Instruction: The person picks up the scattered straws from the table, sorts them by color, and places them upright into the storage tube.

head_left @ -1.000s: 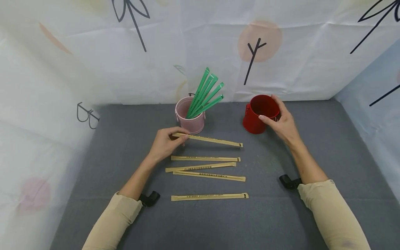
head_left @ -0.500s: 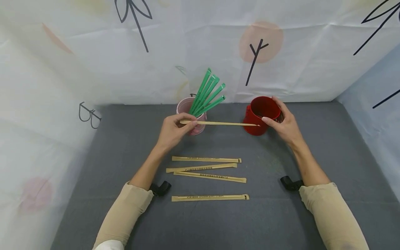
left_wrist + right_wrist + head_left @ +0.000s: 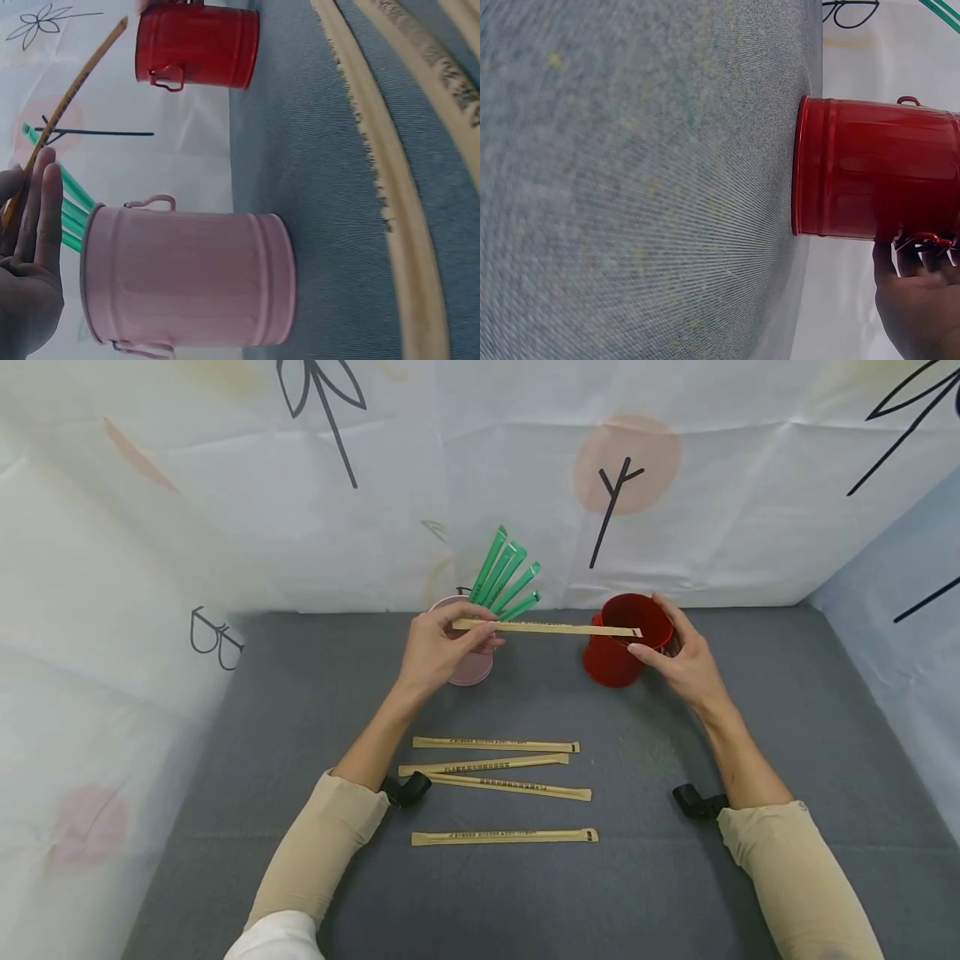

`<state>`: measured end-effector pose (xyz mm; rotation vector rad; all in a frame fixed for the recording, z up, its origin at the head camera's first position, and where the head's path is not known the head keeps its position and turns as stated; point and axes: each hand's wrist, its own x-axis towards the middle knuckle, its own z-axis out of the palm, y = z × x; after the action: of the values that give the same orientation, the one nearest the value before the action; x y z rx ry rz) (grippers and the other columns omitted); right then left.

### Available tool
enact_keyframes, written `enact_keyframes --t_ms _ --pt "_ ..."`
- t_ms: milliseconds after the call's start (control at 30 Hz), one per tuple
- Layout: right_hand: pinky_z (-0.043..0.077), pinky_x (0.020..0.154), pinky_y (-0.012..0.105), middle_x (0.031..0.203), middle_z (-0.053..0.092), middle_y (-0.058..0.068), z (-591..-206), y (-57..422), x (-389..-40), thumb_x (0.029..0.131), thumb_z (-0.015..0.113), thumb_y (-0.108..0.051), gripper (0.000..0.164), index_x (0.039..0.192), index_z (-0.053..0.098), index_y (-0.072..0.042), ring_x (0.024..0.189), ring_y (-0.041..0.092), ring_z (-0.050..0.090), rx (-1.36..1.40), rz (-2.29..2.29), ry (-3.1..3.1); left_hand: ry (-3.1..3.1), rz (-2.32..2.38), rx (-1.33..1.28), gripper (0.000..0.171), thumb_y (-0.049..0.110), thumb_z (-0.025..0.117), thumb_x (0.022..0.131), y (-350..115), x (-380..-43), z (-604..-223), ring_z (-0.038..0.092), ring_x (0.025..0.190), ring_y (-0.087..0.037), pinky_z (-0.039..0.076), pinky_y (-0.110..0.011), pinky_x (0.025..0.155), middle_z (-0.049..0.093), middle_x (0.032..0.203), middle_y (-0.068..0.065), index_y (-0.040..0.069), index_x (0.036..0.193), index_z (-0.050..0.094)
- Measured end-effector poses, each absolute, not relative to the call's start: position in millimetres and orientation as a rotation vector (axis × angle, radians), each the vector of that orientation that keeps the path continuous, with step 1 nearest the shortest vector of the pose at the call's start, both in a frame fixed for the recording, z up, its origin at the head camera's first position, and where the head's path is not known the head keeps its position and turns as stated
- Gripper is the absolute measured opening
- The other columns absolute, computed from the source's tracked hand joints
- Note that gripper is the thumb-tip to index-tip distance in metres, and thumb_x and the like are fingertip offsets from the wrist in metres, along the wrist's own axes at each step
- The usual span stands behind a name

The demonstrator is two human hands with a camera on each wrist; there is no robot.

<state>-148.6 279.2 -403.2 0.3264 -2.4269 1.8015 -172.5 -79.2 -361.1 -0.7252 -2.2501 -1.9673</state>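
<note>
Reporting on my left hand (image 3: 442, 650): it pinches a paper-wrapped straw (image 3: 555, 627) near one end, roughly crosswise, its free end showing over the mouth of the red bucket (image 3: 609, 660); whether it touches the rim, I cannot tell. The bucket stands upright near the desk's (image 3: 652, 893) far edge, right of centre, with my right hand (image 3: 678, 656) gripping its rim. I judge the step to be bringing straw to bucket; it calls for tipping the free end down inside the rim, clear of my right thumb, without squeezing the wrapper flat. Obstructions: the pink bucket (image 3: 471, 670) and its green straws (image 3: 513, 578) stand close to my left knuckles, left of centre. Four loose straws (image 3: 504, 837) lie nearer the desk's front, outside the path.
</note>
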Motion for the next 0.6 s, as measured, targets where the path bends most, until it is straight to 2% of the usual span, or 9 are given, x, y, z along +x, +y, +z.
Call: enact_keyframes --t_ms 133,300,367,600 --pt "0.042 0.094 0.012 0.150 0.039 0.017 -403.6 279.2 -147.9 0.090 0.067 0.004 0.079 0.158 0.027 -0.011 0.127 0.009 0.044 0.308 1.805 -2.433 -2.270 -1.943 -0.756 0.015 0.007 0.070 0.093 -73.2 -177.2 -356.9 0.074 0.077 -0.024 0.059 -0.034 0.069 0.071 0.103 -0.015 0.000 0.106 0.072" --pt "0.042 0.092 0.012 0.148 0.043 0.013 -402.2 275.9 -146.9 0.089 0.070 0.000 0.080 0.157 0.029 -0.012 0.124 0.006 0.047 0.268 1.785 -2.478 -2.320 -1.932 -0.773 0.016 0.009 0.070 0.092 -64.3 -184.5 -353.9 0.074 0.078 -0.032 0.059 -0.033 0.069 0.074 0.093 -0.015 -0.001 0.105 0.071" --pt "0.042 0.093 0.012 0.147 0.043 0.013 -401.5 273.7 -147.2 0.089 0.071 -0.001 0.081 0.157 0.029 -0.013 0.124 0.007 0.047 0.262 1.784 -2.486 -2.339 -1.924 -0.767 0.015 0.009 0.071 0.092 -61.5 -186.9 -353.1 0.074 0.078 -0.032 0.059 -0.032 0.069 0.075 0.088 -0.016 -0.001 0.104 0.070" --pt "0.041 0.094 0.012 0.148 0.042 0.016 -402.9 270.5 -148.4 0.089 0.071 -0.001 0.081 0.157 0.030 -0.013 0.126 0.012 0.046 0.257 1.778 -2.478 -2.401 -1.915 -0.757 0.014 0.009 0.071 0.091 -54.4 -192.8 -350.6 0.074 0.078 -0.026 0.058 -0.031 0.070 0.075 0.088 -0.014 0.000 0.103 0.070"
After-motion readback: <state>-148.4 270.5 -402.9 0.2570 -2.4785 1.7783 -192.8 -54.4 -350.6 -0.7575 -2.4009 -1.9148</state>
